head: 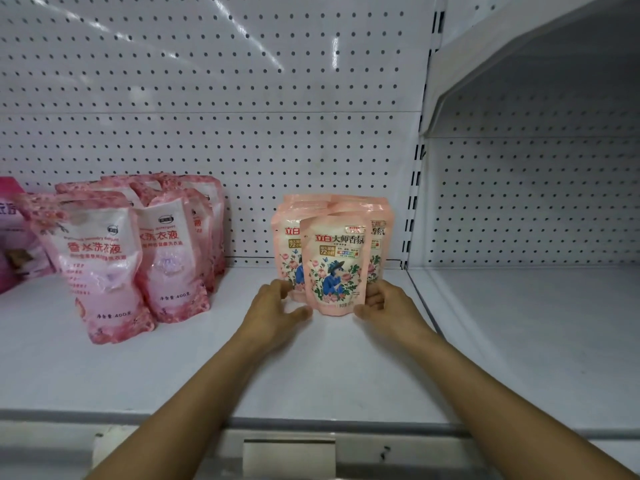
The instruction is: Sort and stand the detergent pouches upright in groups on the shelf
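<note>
Front peach pouch [334, 268] is standing upright at centre frame on the white shelf [207, 358], directly in front of the peach pouch group [349, 209], which is sitting against the pegboard back panel [242, 98]; the group is showing at least two more pouches behind, exact count unclear; left hand [277, 306] is cupping the front pouch's lower left edge, thumb touching near the base, fingers curling behind toward the rear pouches; right hand [384, 306] is mirroring on the lower right edge, thumb at the base corner, fingers curling round the side; both forearms are reaching in from the bottom of the frame; pink-and-white pouch group [138, 251] is standing at left of frame, well apart from the peach set, front pouches leaning slightly; a magenta package [12, 233] is sitting at the far left edge, partly cut off; neighbouring shelf bay [536, 306] is occupying the right of frame, divided off by the slotted upright [414, 202]; price rail [287, 452] is running along the bottom edge.
</note>
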`<control>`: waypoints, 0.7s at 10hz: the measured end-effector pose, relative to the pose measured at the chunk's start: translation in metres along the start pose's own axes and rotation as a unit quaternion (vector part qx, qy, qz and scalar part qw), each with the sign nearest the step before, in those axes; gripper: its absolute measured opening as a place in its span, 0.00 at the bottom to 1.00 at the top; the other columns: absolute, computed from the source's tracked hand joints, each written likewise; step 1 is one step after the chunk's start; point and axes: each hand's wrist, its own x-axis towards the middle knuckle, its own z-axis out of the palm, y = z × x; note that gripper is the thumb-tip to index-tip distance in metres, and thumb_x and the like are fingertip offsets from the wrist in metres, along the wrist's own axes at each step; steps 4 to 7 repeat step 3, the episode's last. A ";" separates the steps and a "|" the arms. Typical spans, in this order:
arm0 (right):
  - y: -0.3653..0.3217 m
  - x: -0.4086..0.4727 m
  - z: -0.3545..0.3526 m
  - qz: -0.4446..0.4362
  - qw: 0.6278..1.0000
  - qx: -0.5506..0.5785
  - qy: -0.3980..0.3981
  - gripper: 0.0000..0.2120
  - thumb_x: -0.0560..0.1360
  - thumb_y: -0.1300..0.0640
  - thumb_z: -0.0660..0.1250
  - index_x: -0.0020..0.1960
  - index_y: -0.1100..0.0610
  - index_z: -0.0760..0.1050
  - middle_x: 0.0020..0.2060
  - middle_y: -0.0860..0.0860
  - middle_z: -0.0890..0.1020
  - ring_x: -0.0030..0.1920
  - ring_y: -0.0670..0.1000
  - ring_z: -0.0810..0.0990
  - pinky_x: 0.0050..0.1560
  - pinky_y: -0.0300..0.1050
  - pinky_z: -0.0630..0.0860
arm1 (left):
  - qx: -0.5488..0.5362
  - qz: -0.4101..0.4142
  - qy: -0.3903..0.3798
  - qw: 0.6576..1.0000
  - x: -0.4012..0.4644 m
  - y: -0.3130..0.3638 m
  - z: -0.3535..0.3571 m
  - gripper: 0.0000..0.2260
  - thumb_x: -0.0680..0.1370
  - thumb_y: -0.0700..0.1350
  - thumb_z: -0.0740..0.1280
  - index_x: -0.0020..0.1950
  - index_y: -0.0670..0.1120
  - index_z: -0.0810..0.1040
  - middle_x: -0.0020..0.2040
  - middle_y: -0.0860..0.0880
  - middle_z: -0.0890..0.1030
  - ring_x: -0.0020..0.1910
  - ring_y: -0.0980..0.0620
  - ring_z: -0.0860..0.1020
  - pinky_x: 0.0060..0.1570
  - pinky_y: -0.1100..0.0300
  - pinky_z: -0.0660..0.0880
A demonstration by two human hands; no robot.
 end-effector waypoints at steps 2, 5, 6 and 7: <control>-0.007 -0.048 -0.001 -0.003 0.995 -0.086 -0.041 0.25 0.75 0.49 0.67 0.71 0.51 0.66 0.67 0.48 0.73 0.66 0.50 0.71 0.63 0.46 0.70 | 0.134 0.050 -0.091 0.986 -0.046 0.013 -0.014 0.25 0.77 0.56 0.69 0.71 0.51 0.70 0.67 0.51 0.75 0.63 0.52 0.75 0.63 0.55 0.73; -0.017 -0.077 0.005 -0.040 0.992 -0.121 0.010 0.20 0.76 0.47 0.66 0.67 0.47 0.71 0.65 0.44 0.74 0.64 0.47 0.72 0.63 0.45 0.71 | 0.140 0.091 -0.051 0.985 -0.077 0.006 -0.024 0.22 0.77 0.58 0.68 0.69 0.55 0.71 0.63 0.56 0.78 0.59 0.55 0.75 0.61 0.57 0.74; -0.017 -0.077 0.005 -0.040 0.992 -0.121 0.010 0.20 0.76 0.47 0.66 0.67 0.47 0.71 0.65 0.44 0.74 0.64 0.47 0.72 0.63 0.45 0.71 | 0.140 0.091 -0.051 0.985 -0.077 0.006 -0.024 0.22 0.77 0.58 0.68 0.69 0.55 0.71 0.63 0.56 0.78 0.59 0.55 0.75 0.61 0.57 0.74; -0.017 -0.077 0.005 -0.040 0.992 -0.121 0.010 0.20 0.76 0.47 0.66 0.67 0.47 0.71 0.65 0.44 0.74 0.64 0.47 0.72 0.63 0.45 0.71 | 0.140 0.091 -0.051 0.985 -0.077 0.006 -0.024 0.22 0.77 0.58 0.68 0.69 0.55 0.71 0.63 0.56 0.78 0.59 0.55 0.75 0.61 0.57 0.74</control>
